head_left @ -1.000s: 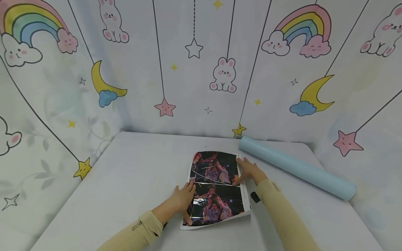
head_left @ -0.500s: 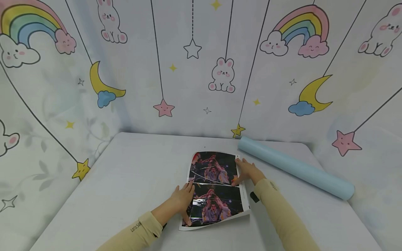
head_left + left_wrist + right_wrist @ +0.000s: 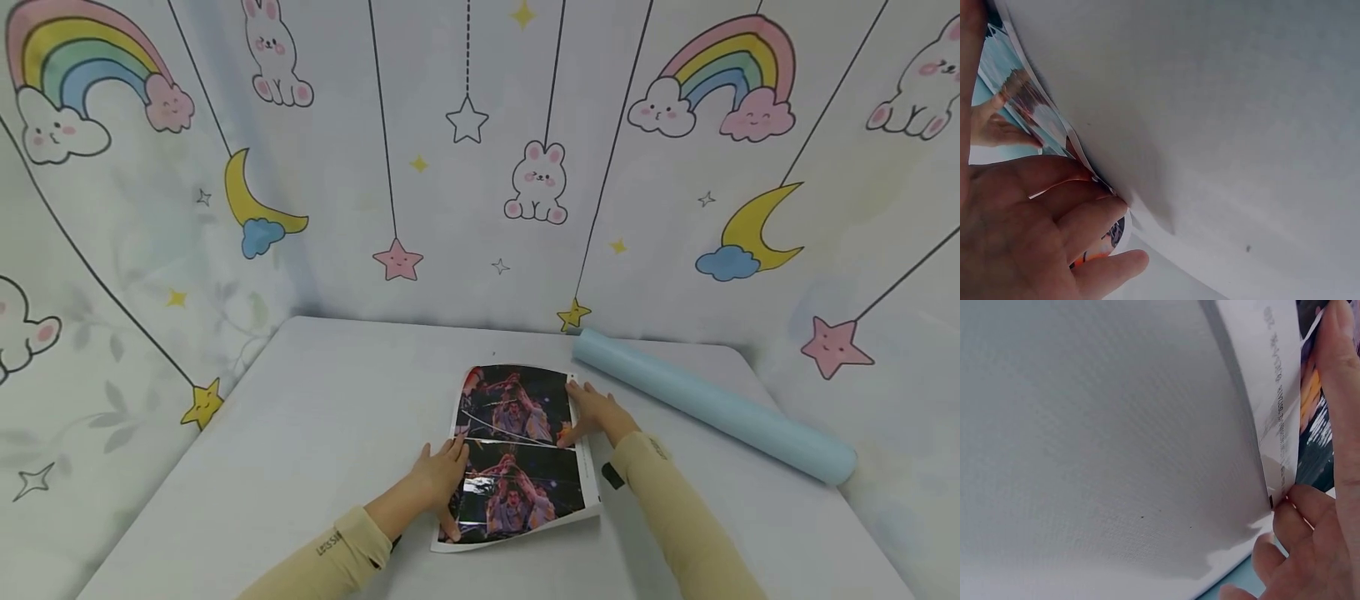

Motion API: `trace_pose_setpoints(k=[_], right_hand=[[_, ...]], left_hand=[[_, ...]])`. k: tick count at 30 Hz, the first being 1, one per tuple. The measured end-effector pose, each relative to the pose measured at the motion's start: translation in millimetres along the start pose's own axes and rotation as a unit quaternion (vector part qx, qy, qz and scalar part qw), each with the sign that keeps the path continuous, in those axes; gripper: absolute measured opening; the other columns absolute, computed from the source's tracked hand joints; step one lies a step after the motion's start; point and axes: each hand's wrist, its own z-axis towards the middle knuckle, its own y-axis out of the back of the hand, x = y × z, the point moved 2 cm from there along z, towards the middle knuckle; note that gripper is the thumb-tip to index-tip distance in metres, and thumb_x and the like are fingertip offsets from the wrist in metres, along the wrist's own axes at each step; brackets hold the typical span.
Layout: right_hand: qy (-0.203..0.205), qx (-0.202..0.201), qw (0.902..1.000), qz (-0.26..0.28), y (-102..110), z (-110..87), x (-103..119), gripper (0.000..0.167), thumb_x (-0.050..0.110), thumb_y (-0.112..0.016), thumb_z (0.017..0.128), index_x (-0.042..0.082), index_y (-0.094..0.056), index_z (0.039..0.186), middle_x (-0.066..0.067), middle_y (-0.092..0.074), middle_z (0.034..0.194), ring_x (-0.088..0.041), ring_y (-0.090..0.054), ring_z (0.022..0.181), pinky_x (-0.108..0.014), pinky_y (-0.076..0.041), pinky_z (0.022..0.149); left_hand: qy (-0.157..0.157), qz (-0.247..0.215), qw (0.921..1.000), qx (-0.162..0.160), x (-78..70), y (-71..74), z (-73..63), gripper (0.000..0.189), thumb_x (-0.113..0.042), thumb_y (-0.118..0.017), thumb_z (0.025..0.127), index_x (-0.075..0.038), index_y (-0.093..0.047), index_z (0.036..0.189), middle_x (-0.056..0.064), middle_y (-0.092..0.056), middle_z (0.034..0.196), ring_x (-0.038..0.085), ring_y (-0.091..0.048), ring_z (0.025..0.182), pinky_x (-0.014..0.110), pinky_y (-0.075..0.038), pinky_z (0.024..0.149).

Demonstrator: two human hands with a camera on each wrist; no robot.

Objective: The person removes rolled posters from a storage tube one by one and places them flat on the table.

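A glossy photo sheet (image 3: 517,492) with a white border lies on the white table in the head view, carrying the same dark crowd picture twice, one above the other. Its lower right edge bends up a little from the table. My left hand (image 3: 435,479) rests along the sheet's left edge, thumb and fingers spread. At the upper right edge, my right hand (image 3: 596,412) touches the border, its thumb apart from the fingers. The left wrist view has the left fingertips (image 3: 1116,203) right at the paper's edge. Small print runs along the white margin (image 3: 1272,394) beside the right hand in the right wrist view.
A long light-blue roll (image 3: 712,404) lies slantwise across the table's right side, close beyond the right hand. The white table (image 3: 337,400) meets a fabric backdrop (image 3: 450,208) printed with rabbits, stars, moons and rainbows at its back and sides.
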Motion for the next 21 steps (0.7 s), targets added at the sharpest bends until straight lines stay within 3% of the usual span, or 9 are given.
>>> trace_pose_setpoints(k=[9, 14, 21], right_hand=[[0.005, -0.008, 0.9999, 0.008, -1, -2.1, 3, 0.120, 0.046, -0.084, 0.055, 0.004, -0.017, 0.146, -0.021, -0.013, 0.149, -0.039, -0.008, 0.135, -0.058, -0.006, 0.104], [0.016, -0.010, 0.9996, 0.020, -1, 0.6, 3, 0.121, 0.047, -0.084, 0.054, 0.004, -0.017, 0.146, -0.018, -0.012, 0.150, -0.039, -0.006, 0.136, -0.060, -0.005, 0.103], [0.052, -0.037, 0.9979, -0.007, -1, -0.6, -4, 0.121, 0.056, -0.079, 0.056, 0.002, -0.018, 0.145, -0.019, -0.015, 0.149, -0.040, -0.006, 0.135, -0.066, -0.008, 0.098]], left_hand=[[-0.009, -0.011, 0.9999, 0.001, 4.6, -4.0, 1.3, 0.123, -0.058, -0.082, 0.043, -0.001, -0.032, 0.140, 0.015, -0.024, 0.147, 0.028, -0.026, 0.133, 0.053, -0.028, 0.100], [-0.027, -0.051, 0.9982, -0.013, 9.6, -8.4, -1.4, 0.121, -0.055, -0.082, 0.046, 0.001, -0.031, 0.140, 0.018, -0.024, 0.147, 0.031, -0.026, 0.133, 0.056, -0.028, 0.098], [-0.061, -0.088, 0.9941, 0.018, 20.7, -0.9, -3.7, 0.120, -0.057, -0.080, 0.052, 0.003, -0.027, 0.141, 0.019, -0.018, 0.149, 0.032, -0.021, 0.135, 0.061, -0.020, 0.100]])
